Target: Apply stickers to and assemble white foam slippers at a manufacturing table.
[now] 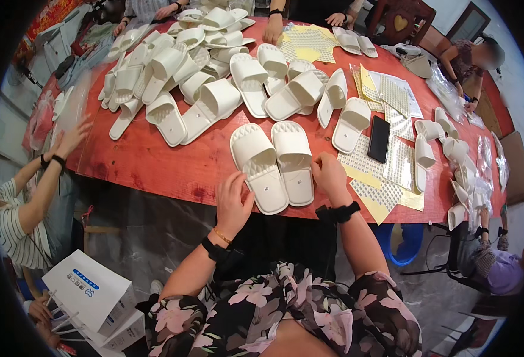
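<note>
A pair of cream slippers lies side by side at the table's near edge, heels toward me: the left slipper (268, 187) and the right slipper (299, 178). Each has a quilted footbed and a small printed mark on the heel. My left hand (233, 205) rests against the outer edge of the left slipper, fingers partly spread. Beside the outer edge of the right slipper is my right hand (331, 177), its fingers curled in; what they hold, if anything, is hidden. Just beyond, a single slipper (352, 126) lies near a black phone (379, 138).
Many loose slippers (166, 71) are heaped on the red table (131, 160) at the far left. Sticker sheets (366, 156) lie to the right, more slippers (452, 152) beyond. Other people work around the table; one person's hands (71, 140) are at the left. A blue bucket (413, 244) stands below.
</note>
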Demonstrator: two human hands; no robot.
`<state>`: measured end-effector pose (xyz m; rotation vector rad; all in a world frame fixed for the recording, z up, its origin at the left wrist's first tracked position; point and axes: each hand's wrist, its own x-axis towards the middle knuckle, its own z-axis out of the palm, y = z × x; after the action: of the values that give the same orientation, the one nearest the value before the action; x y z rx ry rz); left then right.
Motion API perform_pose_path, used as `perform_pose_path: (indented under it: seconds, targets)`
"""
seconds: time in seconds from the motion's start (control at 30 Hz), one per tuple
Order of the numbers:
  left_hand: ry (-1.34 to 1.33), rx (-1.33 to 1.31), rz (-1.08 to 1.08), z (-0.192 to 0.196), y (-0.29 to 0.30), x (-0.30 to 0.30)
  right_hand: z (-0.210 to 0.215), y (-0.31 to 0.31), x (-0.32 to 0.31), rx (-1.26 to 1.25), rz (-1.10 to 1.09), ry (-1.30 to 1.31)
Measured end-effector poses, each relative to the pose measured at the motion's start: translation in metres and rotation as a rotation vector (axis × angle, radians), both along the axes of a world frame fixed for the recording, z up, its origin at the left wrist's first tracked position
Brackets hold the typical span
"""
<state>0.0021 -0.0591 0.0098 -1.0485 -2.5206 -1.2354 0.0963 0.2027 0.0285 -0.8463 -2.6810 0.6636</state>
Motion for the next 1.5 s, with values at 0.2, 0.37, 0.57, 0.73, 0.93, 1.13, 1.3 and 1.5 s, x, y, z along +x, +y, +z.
perform_pose_path:
  seconds: [0.2,0.37,0.57,0.73,0.93,1.13,1.3,1.5]
  targets:
    - [0.128,-0.083,-0.218,-0.003,-0.001,0.005,0.007,-0.047,0.020,-0.223,0.223,0.182]
    - [0.105,-0.107,-0.189,-0.011,0.001,0.008,0.008,-0.086,0.007,-0.270,0.381,0.185]
    - [0.144,-0.087,-0.169,-0.015,0.004,0.007,-0.005,-0.098,-0.008,-0.114,0.387,0.147]
    - [0.129,-0.087,-0.148,-0.017,0.002,0.004,-0.003,-0.098,-0.012,-0.175,0.379,0.092]
    - [0.139,-0.089,-0.150,-0.015,0.002,0.004,-0.003,-0.101,-0.014,-0.197,0.324,0.108]
    - [0.121,-0.070,-0.157,-0.016,0.003,0.004,-0.007,-0.111,-0.014,-0.010,0.330,0.094]
    - [0.111,-0.066,-0.149,-0.017,0.001,0.004,-0.004,-0.091,0.006,-0.180,0.322,0.188]
    - [0.111,-0.060,-0.162,-0.015,0.001,0.004,-0.008,-0.041,0.034,-0.406,-0.053,0.145]
